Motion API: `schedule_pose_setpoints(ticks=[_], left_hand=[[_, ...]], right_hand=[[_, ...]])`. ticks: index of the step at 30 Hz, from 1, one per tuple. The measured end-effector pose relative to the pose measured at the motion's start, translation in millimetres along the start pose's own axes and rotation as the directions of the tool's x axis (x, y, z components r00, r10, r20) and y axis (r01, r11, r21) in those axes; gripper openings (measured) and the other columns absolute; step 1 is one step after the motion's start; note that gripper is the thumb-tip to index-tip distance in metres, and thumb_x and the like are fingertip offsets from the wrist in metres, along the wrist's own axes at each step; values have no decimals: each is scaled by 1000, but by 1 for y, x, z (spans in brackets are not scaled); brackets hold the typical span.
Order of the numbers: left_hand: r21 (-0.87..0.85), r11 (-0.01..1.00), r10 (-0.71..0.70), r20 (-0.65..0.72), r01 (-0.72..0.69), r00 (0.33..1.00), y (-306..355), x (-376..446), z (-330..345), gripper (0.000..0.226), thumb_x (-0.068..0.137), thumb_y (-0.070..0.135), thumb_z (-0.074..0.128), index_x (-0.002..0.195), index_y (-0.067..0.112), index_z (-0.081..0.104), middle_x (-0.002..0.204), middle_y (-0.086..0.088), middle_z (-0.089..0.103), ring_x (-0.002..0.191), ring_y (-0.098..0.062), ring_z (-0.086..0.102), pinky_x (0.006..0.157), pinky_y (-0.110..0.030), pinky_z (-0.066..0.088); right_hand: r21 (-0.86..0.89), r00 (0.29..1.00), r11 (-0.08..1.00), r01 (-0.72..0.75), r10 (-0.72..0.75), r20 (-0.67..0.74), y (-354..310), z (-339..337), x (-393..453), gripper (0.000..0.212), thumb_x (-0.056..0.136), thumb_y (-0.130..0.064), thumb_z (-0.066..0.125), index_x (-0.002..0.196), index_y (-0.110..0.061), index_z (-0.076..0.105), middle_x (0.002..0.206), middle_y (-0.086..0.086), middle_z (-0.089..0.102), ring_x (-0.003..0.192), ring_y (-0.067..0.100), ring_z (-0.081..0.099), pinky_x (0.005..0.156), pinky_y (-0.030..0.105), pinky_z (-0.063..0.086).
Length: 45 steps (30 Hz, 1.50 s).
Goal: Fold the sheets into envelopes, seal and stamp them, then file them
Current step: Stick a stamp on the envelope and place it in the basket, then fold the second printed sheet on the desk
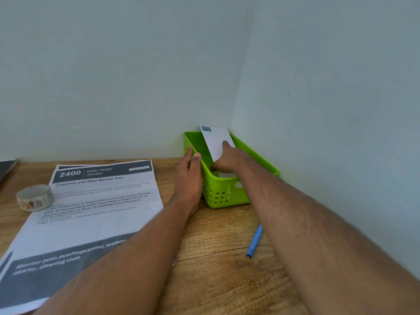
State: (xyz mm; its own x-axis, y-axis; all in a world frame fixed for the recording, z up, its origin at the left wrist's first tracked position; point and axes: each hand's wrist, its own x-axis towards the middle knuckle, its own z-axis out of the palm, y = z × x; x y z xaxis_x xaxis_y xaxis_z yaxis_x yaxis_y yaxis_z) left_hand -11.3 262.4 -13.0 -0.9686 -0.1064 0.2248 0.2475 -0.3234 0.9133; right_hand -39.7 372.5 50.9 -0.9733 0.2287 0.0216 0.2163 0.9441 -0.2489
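I see the folded envelope (216,142) standing tilted in the green basket (227,194), its stamped corner (206,128) up at 12 o'clock against the wall, its lower end down inside the basket. My right hand (227,158) has its grip on it: one finger lies on the front face and the rest curl over the lower edge, though I cannot see exactly how they close behind it. My left hand (189,176) rests at 9 o'clock of the basket, fingers nearly straight against the outer wall, thumb at the rim, holding nothing.

What worries me: the envelope leans steeply, so if I let go early it may slide flat or tip over the far rim into the corner. Pushing too hard could buckle the paper or shove the light basket, which is why I judge the left hand matters as a brace.

At 9 o'clock on the counter (216,258) lie a printed sheet (95,212) and a tape roll (34,197); a blue pen (254,242) lies at 6 o'clock of the basket, where my right forearm could knock it.
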Motion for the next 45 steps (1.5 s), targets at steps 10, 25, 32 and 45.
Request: schedule_pose_setpoints(ticks=[10, 25, 32, 45], left_hand=[[110, 992, 58, 4, -58, 998, -1, 6, -1, 47, 103, 35, 34, 148, 22, 38, 149, 3, 44, 131, -6, 42, 112, -33, 35], [372, 928, -18, -34, 29, 999, 80, -14, -50, 45, 100, 8, 40, 144, 11, 43, 147, 0, 44, 135, -15, 40, 107, -24, 28], [833, 553, -31, 63, -36, 998, 93, -51, -153, 35, 90, -1, 50, 118, 8, 69, 120, -10, 68, 112, -25, 60, 85, -22, 39], [908, 417, -8, -53, 51, 999, 127, -68, -224, 39, 94, 21, 60, 133, 16, 58, 142, -13, 49, 134, -26, 39, 104, -24, 28]], right_hand=[[-92, 999, 995, 33, -35, -14, -4, -11, -4, 87, 62, -59, 73, 132, -21, 38, 129, 7, 52, 117, 31, 52, 92, 47, 48], [-175, 877, 906, 386, -419, -236, -65, -46, -82, 41, 85, -28, 58, 124, -16, 55, 124, 8, 55, 116, 30, 53, 80, 34, 43], [58, 777, 776, 628, -629, -8, -116, 52, -119, 45, 90, -34, 57, 133, -21, 53, 135, 9, 55, 124, 29, 51, 100, 39, 43], [237, 775, 751, 616, -631, -16, -88, 79, -136, 43, 83, -52, 64, 119, -27, 65, 129, -6, 59, 120, 13, 51, 100, 30, 40]])
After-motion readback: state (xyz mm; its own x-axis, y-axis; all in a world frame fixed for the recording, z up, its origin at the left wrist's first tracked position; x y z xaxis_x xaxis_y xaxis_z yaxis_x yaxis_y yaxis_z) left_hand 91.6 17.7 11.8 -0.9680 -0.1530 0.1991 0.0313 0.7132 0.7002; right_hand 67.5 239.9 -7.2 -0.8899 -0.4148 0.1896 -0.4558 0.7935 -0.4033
